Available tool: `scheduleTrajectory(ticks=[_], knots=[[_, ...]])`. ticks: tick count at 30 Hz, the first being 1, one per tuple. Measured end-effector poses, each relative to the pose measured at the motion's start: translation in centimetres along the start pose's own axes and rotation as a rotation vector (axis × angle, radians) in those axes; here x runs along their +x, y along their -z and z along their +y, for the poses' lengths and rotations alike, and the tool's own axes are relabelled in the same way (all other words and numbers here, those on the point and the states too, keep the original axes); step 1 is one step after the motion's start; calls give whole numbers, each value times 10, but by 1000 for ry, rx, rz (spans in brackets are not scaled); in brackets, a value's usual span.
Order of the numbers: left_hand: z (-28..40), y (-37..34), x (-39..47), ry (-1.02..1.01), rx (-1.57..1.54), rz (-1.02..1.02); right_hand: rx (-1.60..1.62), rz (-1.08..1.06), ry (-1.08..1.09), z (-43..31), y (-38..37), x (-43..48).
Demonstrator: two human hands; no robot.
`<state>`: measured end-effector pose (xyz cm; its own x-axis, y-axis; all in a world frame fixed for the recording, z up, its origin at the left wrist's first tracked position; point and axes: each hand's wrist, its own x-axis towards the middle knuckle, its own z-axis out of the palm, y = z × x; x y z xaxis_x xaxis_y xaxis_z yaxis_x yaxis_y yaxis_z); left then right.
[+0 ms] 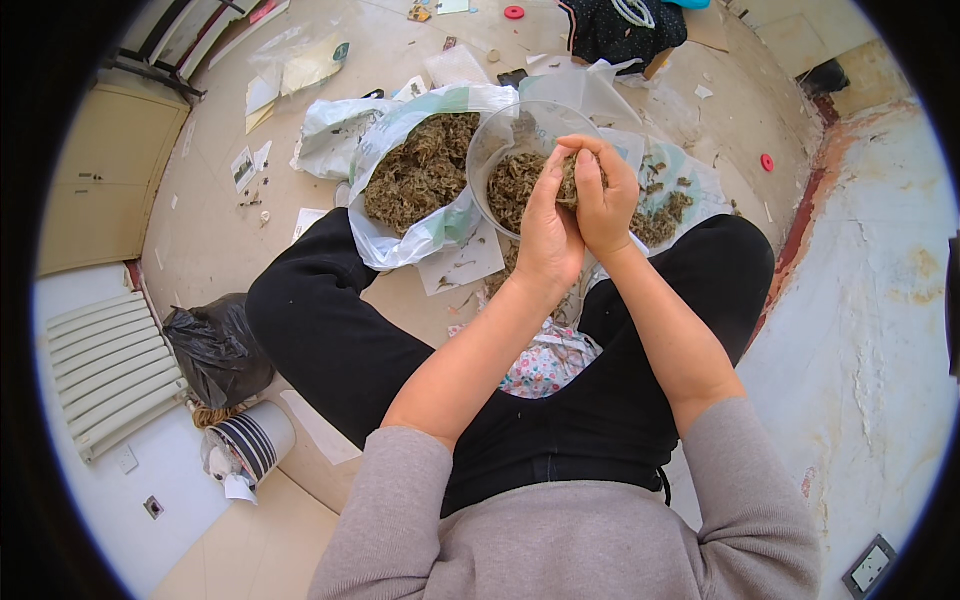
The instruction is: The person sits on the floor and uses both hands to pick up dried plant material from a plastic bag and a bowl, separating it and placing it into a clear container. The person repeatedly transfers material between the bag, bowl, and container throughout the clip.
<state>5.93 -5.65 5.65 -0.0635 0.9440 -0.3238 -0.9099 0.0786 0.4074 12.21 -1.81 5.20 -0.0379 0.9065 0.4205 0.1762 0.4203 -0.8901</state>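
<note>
My left hand [553, 225] and my right hand [611, 199] cup a clump of dried moss [571, 182] between them, partly hidden by the fingers. They are over the right side of a clear plastic tub [480, 169]. More brown moss [517, 187] lies inside that tub. Just left of it, a white and green plastic bag [375, 251] gapes wide, full of the same moss [424, 169]. Loose moss [664, 217] is scattered on a plastic sheet [705, 176] to the right of my hands.
A sheet of white paper [465, 262] lies below the bag. Floral cloth [551, 364] is between my legs. A black garbage bag [221, 349] and a tipped striped bin [259, 439] are at left, by a radiator [116, 360]. Red rings [766, 163] and paper scraps litter the floor.
</note>
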Motion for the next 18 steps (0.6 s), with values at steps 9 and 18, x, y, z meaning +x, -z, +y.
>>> scheduleTrajectory(ticks=[9,18], knots=[[4,-4,-2,-51,29,-126,123,17,11,9,-1,-1],[7,-8,-5,-41,15,-110,72,-27,96,7,1,0]])
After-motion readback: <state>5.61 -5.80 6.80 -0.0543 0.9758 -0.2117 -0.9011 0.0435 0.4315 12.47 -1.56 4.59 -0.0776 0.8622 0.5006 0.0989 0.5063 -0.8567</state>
